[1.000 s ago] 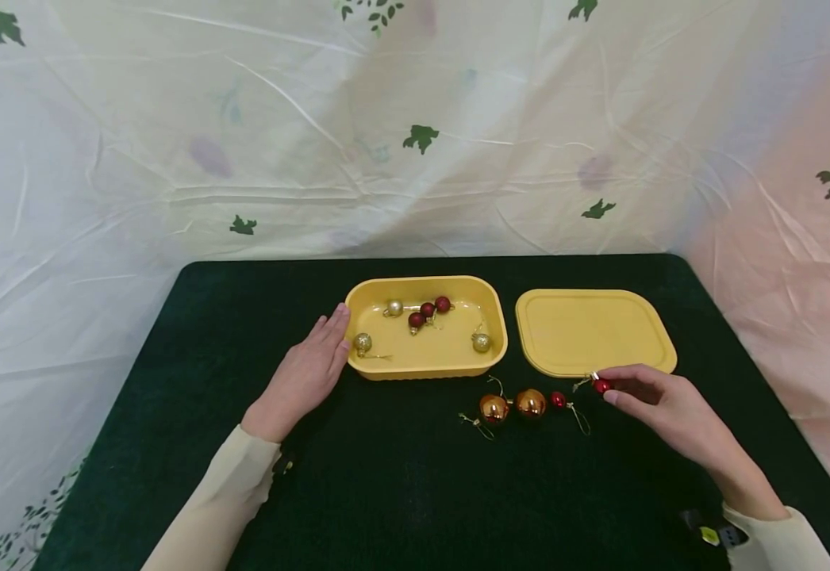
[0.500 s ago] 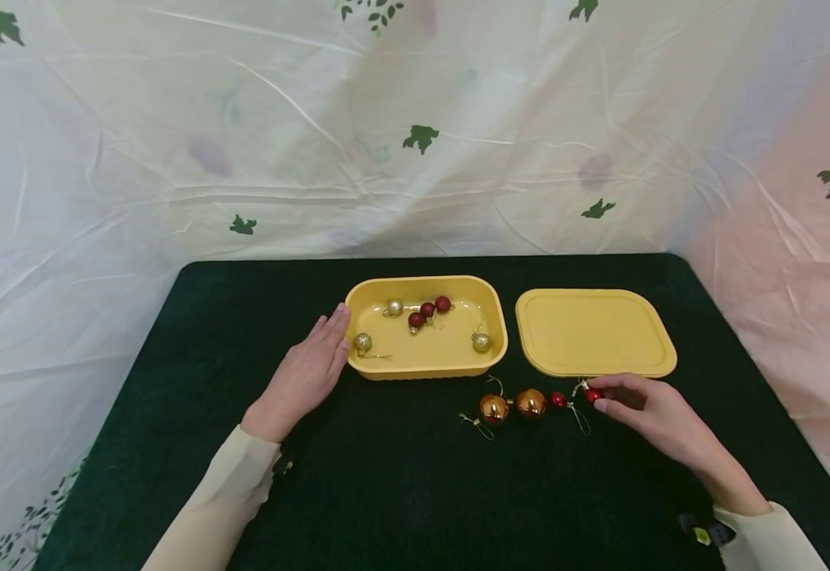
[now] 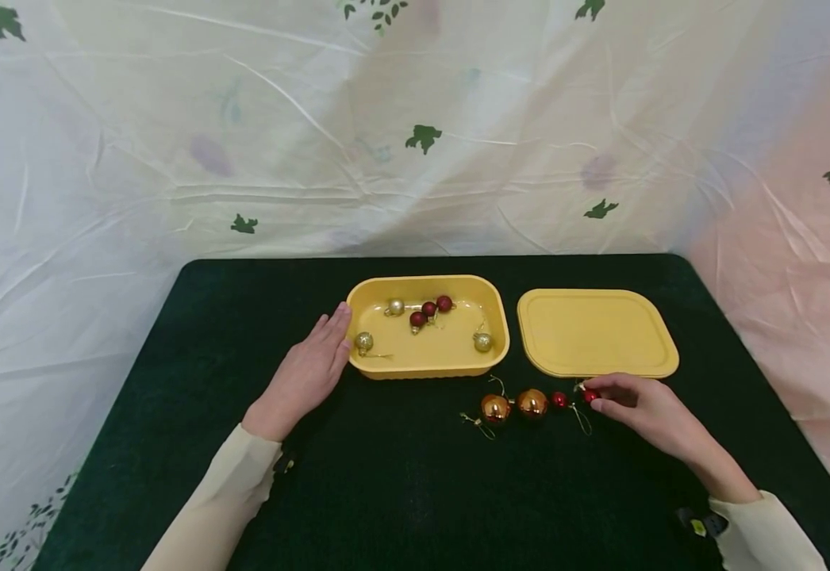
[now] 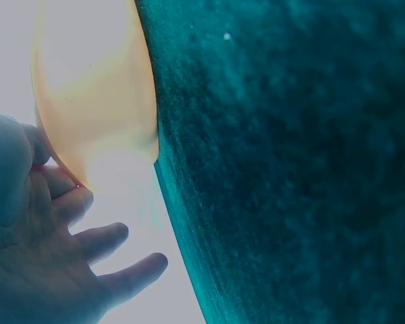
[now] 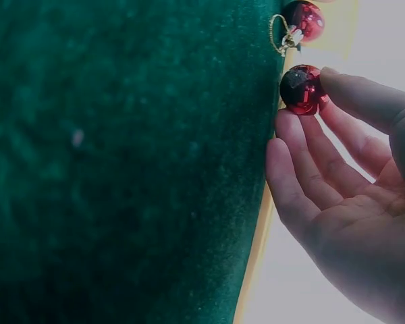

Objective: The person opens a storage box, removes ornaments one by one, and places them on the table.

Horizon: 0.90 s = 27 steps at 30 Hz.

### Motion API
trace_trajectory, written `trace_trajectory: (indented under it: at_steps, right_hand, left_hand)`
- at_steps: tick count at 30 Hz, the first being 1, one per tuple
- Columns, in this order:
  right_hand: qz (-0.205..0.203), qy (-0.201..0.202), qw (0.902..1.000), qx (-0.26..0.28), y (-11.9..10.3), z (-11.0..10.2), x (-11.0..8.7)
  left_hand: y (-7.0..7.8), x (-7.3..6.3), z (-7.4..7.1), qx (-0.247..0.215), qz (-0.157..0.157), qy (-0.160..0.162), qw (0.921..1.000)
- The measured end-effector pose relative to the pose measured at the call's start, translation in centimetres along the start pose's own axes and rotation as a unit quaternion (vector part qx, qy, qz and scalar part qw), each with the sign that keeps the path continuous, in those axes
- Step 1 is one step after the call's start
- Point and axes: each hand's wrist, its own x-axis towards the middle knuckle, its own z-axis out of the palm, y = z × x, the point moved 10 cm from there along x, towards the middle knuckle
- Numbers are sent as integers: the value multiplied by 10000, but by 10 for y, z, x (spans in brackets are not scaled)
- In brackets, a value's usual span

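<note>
My left hand (image 3: 305,383) rests with straight fingers against the left wall of the yellow container (image 3: 422,369). The left wrist view shows fingertips touching the container's side (image 4: 98,88). Between thumb and fingers, my right hand (image 3: 654,416) pinches a small shiny red bauble (image 5: 301,90) just above the table. Left of it lies another red bauble (image 3: 559,400) with a gold loop, close to or touching the held one's cap. Two larger copper-gold baubles, a left one (image 3: 495,408) and a right one (image 3: 532,403), continue the row leftward.
Inside the container lie several small baubles, dark red (image 3: 418,319) and gold (image 3: 482,342). The flat yellow lid (image 3: 597,333) lies right of the container, just behind my right hand. Dark green cloth (image 3: 415,484) covers the table; a patterned curtain (image 3: 315,143) hangs behind.
My right hand has brought the pinched red bauble left and slightly nearer, up to the other red bauble. My left hand and the container stay in place.
</note>
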Motion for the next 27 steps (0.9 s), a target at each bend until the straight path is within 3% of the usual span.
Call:
trace_trajectory:
  at_steps: [27]
  right_hand:
    - [80, 10, 9998, -161, 3, 2, 2]
  left_hand:
    - [-1, 0, 0, -4, -75, -54, 10000]
